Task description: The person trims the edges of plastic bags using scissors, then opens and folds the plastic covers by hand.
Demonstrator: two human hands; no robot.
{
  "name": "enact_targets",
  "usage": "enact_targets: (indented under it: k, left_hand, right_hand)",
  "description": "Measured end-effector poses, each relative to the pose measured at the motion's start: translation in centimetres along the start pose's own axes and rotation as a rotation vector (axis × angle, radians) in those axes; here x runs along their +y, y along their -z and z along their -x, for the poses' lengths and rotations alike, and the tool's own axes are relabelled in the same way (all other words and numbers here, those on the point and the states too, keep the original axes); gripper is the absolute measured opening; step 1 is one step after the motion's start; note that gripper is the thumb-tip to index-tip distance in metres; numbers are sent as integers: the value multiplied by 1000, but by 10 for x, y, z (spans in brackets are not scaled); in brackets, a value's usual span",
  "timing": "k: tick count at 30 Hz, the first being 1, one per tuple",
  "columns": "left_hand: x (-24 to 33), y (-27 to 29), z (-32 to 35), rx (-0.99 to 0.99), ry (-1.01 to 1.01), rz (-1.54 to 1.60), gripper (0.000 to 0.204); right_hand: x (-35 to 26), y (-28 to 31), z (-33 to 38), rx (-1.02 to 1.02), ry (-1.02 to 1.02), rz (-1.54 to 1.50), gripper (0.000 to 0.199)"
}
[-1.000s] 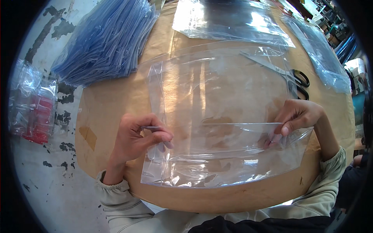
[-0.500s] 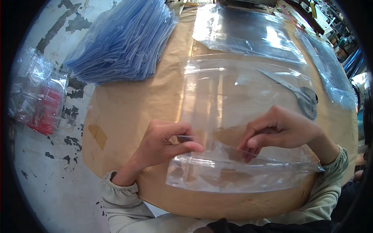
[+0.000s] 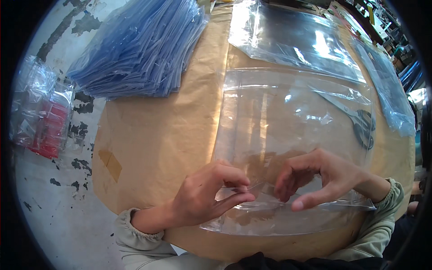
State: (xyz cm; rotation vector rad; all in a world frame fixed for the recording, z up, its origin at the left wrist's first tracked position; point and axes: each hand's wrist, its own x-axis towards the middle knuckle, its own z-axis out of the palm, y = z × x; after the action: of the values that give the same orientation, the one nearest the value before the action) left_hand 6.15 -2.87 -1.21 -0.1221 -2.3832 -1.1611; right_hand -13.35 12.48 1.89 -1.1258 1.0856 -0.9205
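Note:
A large clear plastic bag point(image 3: 252, 108) lies flat in front of me, its near edge close to the front of the paper-covered table. My left hand point(image 3: 213, 191) pinches a thin fold of its film between thumb and fingers. Just to the right, my right hand point(image 3: 321, 177) has its thumb spread away from its bent fingers. Those fingertips rest at or just over the film, and I see nothing gripped in them. Scissors point(image 3: 357, 119) with dark handles lie beyond my right hand, seemingly under the clear film.
A thick stack of bluish plastic sleeves point(image 3: 139, 54) stands at the far left. More clear bags point(image 3: 297, 40) lie at the back, and another bluish bag point(image 3: 387, 85) at the right edge. Clear and red plastic packs point(image 3: 47, 121) sit on the worn floor. Brown paper point(image 3: 153, 135) covers the table.
My left hand has moved right and toward me with the pinched film. My right hand has come slightly nearer, its thumb now parted from the fingers. The whole view has shifted a little.

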Motion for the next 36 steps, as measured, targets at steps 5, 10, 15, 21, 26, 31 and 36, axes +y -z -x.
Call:
enact_targets:
  k: [5, 10, 15, 21, 26, 31, 36]
  left_hand:
    - [1, 4, 0, -45, 112, 12, 27]
    - [4, 9, -3, -73, 91, -33, 19]
    - [11, 9, -7, -107, 341, 251, 13]
    - [7, 4, -2, 3, 233, 291, 18]
    - [5, 11, -5, -103, 152, 187, 19]
    - [8, 12, -6, -145, 130, 108, 23]
    - [10, 12, -8, -150, 108, 85, 21]
  right_hand:
    - [11, 7, -1, 13, -101, -81, 21]
    - [7, 12, -2, -39, -97, -58, 22]
    - [10, 12, -3, -55, -36, -34, 24]
    - [12, 12, -4, -78, 4, -45, 26]
    - [12, 13, -4, -92, 10, -37, 27]
    - [12, 14, -5, -127, 9, -23, 27]
    - [12, 13, -6, -126, 28, -15, 26]
